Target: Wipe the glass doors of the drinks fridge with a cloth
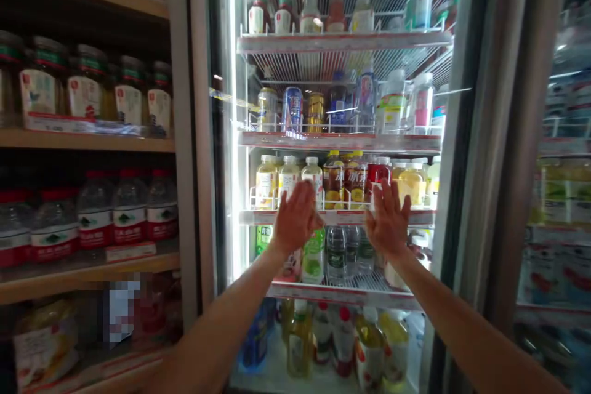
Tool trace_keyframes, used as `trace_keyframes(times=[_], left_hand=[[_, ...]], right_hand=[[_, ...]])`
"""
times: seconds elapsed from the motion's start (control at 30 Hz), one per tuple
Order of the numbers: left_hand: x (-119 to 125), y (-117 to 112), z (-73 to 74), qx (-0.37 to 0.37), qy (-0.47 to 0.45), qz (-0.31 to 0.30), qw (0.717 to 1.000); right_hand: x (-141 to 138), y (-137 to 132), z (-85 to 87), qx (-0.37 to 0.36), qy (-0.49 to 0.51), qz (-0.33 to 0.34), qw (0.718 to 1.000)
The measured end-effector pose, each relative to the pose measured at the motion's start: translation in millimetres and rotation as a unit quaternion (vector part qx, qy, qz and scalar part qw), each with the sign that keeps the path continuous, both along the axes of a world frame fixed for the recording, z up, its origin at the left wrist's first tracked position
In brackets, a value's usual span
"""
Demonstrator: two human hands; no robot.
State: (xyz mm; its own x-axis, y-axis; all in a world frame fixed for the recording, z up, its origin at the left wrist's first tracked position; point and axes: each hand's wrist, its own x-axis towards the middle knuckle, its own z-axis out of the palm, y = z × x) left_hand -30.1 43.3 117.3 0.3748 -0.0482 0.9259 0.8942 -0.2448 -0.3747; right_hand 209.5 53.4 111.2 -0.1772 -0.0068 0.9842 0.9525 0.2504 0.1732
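Both arms reach forward at a lit drinks fridge. My left hand [298, 218] is open, palm forward with its fingers stretched up, in front of the bottles on the middle shelf. To its right my right hand [388, 218] is open too, fingers apart. Neither hand holds anything. The fridge's glass door [332, 108] carries reflections; whether the palms touch it I cannot tell. Around the hands stand pale tea bottles [265, 181], brown tea bottles with yellow caps [356, 175] and a green-labelled bottle [314, 258].
At left, wooden shelves [92, 140] hold jars with dark green lids [87, 83] and red-capped water bottles [129, 206]. A metal door frame [512, 154] stands at right, beside another stocked fridge section [563, 197]. More bottles [344, 341] fill the fridge's bottom.
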Motion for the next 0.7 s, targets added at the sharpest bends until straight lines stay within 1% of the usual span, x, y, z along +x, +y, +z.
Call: trace_keyframes(times=[0.03, 0.07, 0.1, 0.13, 0.2, 0.27, 0.3, 0.33, 0.37, 0.4, 0.43, 0.47, 0.53, 0.57, 0.6, 0.63, 0.67, 0.7], left_hand=[[11.7, 0.0, -7.4, -0.003, 0.051, -0.008, 0.999], [17.4, -0.6, -14.5, -0.005, 0.087, -0.014, 0.996], [16.3, -1.6, -21.1, -0.007, 0.103, -0.018, 0.994], [8.4, -2.9, -27.0, -0.008, 0.105, -0.020, 0.994], [-23.3, -5.9, -36.5, -0.008, 0.076, -0.008, 0.997], [-61.4, -8.3, -43.8, -0.005, 0.002, 0.022, 1.000], [-76.4, -9.1, -46.7, -0.003, -0.045, 0.038, 0.998], [-86.0, -9.6, -49.0, -0.001, -0.091, 0.048, 0.995], [-88.6, -9.8, -51.0, -0.001, -0.127, 0.051, 0.991], [-84.1, -9.7, -52.8, -0.004, -0.144, 0.047, 0.988], [-72.9, -9.4, -54.6, -0.010, -0.140, 0.039, 0.989], [-56.6, -9.0, -56.8, -0.018, -0.112, 0.029, 0.993], [-18.1, -8.6, -63.7, -0.035, -0.005, 0.009, 0.999], [-1.1, -9.1, -68.9, -0.044, 0.053, 0.004, 0.998], [10.9, -10.1, -75.5, -0.052, 0.103, 0.000, 0.993], [16.2, -11.8, -83.4, -0.057, 0.144, -0.003, 0.988], [13.7, -14.1, -92.1, -0.061, 0.170, -0.007, 0.983], [3.3, -16.7, -101.1, -0.063, 0.176, -0.009, 0.982]], right_hand=[[0.3, 1.1, -0.2, 0.001, -0.001, 0.003, 1.000], [1.1, 1.8, 0.2, 0.002, -0.004, 0.005, 1.000], [2.3, 1.9, 0.8, 0.004, -0.007, 0.006, 1.000], [3.5, 1.6, 1.3, 0.004, -0.009, 0.005, 1.000], [4.8, 0.4, 1.6, 0.004, -0.012, 0.005, 1.000], [4.3, -0.9, 1.3, -0.002, -0.009, 0.003, 1.000], [3.5, -1.4, 1.0, -0.005, -0.006, 0.002, 1.000], [2.5, -1.8, 0.8, -0.008, -0.002, 0.001, 1.000], [1.5, -2.0, 0.7, -0.012, 0.001, -0.001, 1.000], [0.6, -2.1, 0.7, -0.015, 0.005, -0.002, 1.000], [0.1, -2.1, 0.7, -0.019, 0.008, -0.002, 1.000], [-0.1, -2.0, 0.7, -0.022, 0.011, 0.000, 1.000], [0.5, -1.7, 0.8, -0.026, 0.013, 0.007, 1.000], [1.3, -1.4, 0.8, -0.026, 0.013, 0.011, 1.000], [2.2, -1.2, 0.7, -0.025, 0.011, 0.013, 1.000], [3.2, -1.0, 0.7, -0.023, 0.008, 0.012, 1.000], [4.1, -0.8, 0.7, -0.021, 0.004, 0.011, 1.000], [4.9, -0.7, 0.6, -0.018, 0.001, 0.009, 1.000]])
